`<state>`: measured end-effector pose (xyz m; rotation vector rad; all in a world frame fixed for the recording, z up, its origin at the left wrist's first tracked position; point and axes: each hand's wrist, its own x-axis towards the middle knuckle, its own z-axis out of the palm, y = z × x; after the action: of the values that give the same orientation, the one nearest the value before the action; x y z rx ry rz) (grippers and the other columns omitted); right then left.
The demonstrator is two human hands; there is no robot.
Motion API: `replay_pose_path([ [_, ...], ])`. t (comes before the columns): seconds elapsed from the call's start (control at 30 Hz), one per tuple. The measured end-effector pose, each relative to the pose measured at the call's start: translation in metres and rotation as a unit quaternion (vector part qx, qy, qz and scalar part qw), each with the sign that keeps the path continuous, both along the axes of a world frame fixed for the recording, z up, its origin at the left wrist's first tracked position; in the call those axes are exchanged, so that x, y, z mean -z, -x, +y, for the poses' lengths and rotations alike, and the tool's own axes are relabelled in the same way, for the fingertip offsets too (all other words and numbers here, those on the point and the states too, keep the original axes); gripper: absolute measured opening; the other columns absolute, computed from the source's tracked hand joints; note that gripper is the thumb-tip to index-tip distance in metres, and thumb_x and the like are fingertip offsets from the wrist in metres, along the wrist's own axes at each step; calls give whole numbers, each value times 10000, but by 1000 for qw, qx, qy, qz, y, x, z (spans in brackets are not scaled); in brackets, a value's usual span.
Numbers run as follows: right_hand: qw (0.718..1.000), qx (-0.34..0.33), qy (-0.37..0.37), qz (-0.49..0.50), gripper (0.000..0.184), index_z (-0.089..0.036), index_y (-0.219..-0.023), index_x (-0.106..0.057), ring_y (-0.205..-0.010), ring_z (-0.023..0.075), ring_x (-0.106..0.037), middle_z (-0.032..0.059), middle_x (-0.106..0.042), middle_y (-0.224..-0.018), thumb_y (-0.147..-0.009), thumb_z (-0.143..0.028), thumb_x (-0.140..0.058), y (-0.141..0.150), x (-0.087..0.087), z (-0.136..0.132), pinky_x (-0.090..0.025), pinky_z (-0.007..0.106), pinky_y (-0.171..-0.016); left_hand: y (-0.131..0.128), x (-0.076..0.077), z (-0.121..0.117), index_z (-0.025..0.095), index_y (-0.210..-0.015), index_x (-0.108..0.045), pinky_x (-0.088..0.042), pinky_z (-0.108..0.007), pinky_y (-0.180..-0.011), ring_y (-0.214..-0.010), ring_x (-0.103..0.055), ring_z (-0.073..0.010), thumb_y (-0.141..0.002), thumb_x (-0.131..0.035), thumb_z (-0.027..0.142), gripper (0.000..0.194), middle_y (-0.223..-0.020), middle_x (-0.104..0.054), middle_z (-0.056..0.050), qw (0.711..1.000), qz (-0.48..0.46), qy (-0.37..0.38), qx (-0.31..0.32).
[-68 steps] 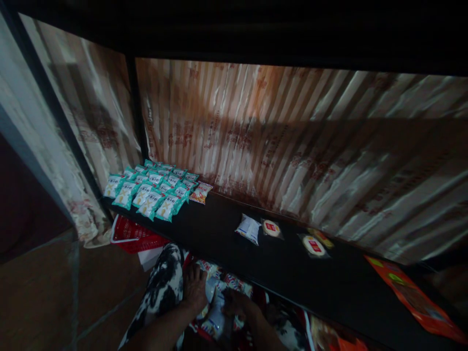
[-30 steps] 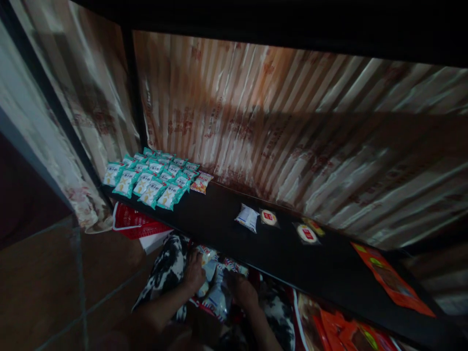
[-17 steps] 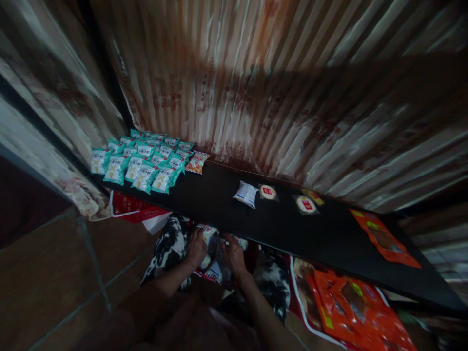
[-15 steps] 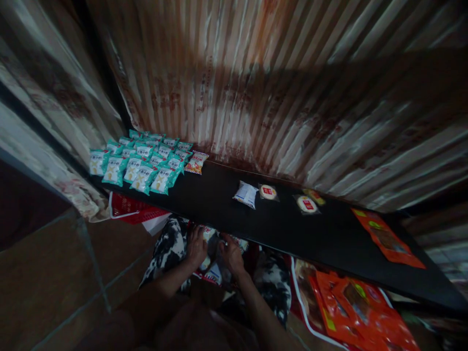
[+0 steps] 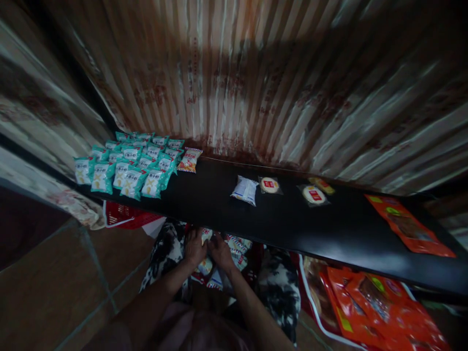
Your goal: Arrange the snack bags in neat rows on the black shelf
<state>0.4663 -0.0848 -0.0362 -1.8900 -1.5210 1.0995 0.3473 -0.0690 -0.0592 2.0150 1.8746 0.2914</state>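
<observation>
Low between my knees, under the front edge of the black shelf [image 5: 215, 204], my left hand [image 5: 195, 247] closes on a small white-and-red snack bag [image 5: 206, 235]. My right hand [image 5: 220, 251] is close beside it, its fingers curled against the same bag; the fingertips are dark and partly hidden. More striped snack bags [image 5: 239, 246] lie below and to the right of my hands, in what looks like a red basket whose walls are mostly covered. On the shelf's left stand several teal snack bags [image 5: 133, 183] in rows, with one red-and-orange snack bag [image 5: 190, 160] at the row's right end.
Mid-shelf lie a pale snack bag [image 5: 244, 190], two round wrapped pastries [image 5: 269, 185] and a yellow packet [image 5: 322, 185]. An orange pouch [image 5: 409, 224] lies at right. Below are a red basket [image 5: 124, 215] at left and another holding orange pouches [image 5: 380, 302] at right.
My view has tipped downward, bringing the right-hand basket into sight. My right hand has moved left from among the bags to beside my left hand, and more striped bags now show.
</observation>
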Motion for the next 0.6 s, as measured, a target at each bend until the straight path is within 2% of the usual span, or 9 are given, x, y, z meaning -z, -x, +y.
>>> replay_pose_path([
  [0.13,1000,17,-7,14,431,-145,-1250,-523,-929,209,-643,99,-684,-1011,-844,-263,-437,3,-1,-1,-458,280,-801,0,-10,-5,155,-1301,-458,-348,-354,-996,-1124,-480,-255,-793,-533,188,515,-1160,-544,-114,1000,10,-30,-4],
  [0.37,996,90,-17,21,466,-116,-1228,-529,-918,213,-642,111,-677,-996,-823,-332,-446,3,-6,-8,-467,293,-814,-3,-30,-16,181,-1277,-490,-357,-373,-963,-1070,-486,-263,-795,-546,239,489,-1085,-555,-96,998,11,-64,-15],
  [0.47,991,118,-28,58,459,-143,-1180,-547,-903,215,-639,94,-671,-985,-808,-397,-457,5,-8,-16,-474,310,-816,-3,-36,-25,193,-1290,-479,-367,-363,-948,-1057,-490,-254,-807,-531,250,488,-1097,-551,-92,997,-10,-68,-18],
  [0.6,983,138,-30,120,510,-138,-1177,-504,-828,209,-644,98,-662,-961,-796,-472,-446,7,-5,-29,-498,308,-745,-4,-41,-41,177,-1287,-489,-385,-356,-935,-1050,-498,-251,-840,-487,281,459,-1083,-553,-99,997,-36,-56,-25],
])
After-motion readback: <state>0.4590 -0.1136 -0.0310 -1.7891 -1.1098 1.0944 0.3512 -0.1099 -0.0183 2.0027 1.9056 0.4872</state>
